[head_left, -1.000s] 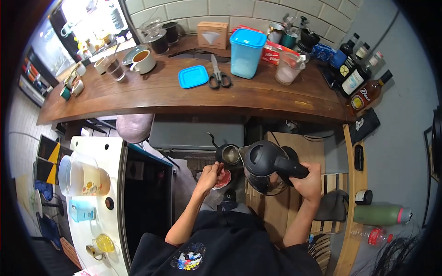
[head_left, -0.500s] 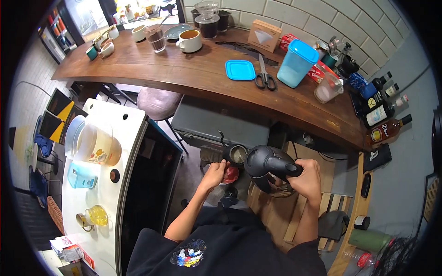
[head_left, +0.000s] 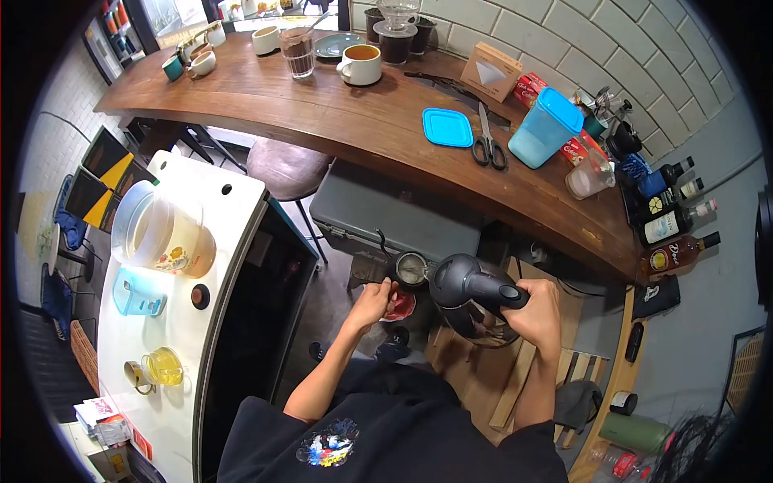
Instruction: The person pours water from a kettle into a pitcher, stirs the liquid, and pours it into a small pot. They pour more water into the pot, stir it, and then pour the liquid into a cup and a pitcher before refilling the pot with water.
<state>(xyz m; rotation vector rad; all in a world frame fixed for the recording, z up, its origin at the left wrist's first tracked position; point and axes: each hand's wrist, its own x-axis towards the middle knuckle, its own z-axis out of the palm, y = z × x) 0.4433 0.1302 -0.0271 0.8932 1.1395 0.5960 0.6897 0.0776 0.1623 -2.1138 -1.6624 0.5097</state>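
Note:
My right hand is wrapped round the handle of a black electric kettle, which tilts left with its spout at the rim of a smaller pot. That pot is a dark gooseneck kettle, lidless, with a thin curved spout pointing away from me. Pale, churning liquid shows inside it. My left hand has its fingers closed at the near side of the gooseneck kettle, on its handle, which is mostly hidden. Both kettles are held in the air, below the level of the wooden counter.
On the wooden counter stand a cup of amber liquid, scissors, a blue-lidded container and several bottles. A white-topped unit on the left carries plastic jugs. A stool and grey chest lie ahead.
The view has swung slightly, so the counter items sit farther right in it. Both hands and kettles keep nearly the same pose, the electric kettle still tilted at the gooseneck kettle's rim.

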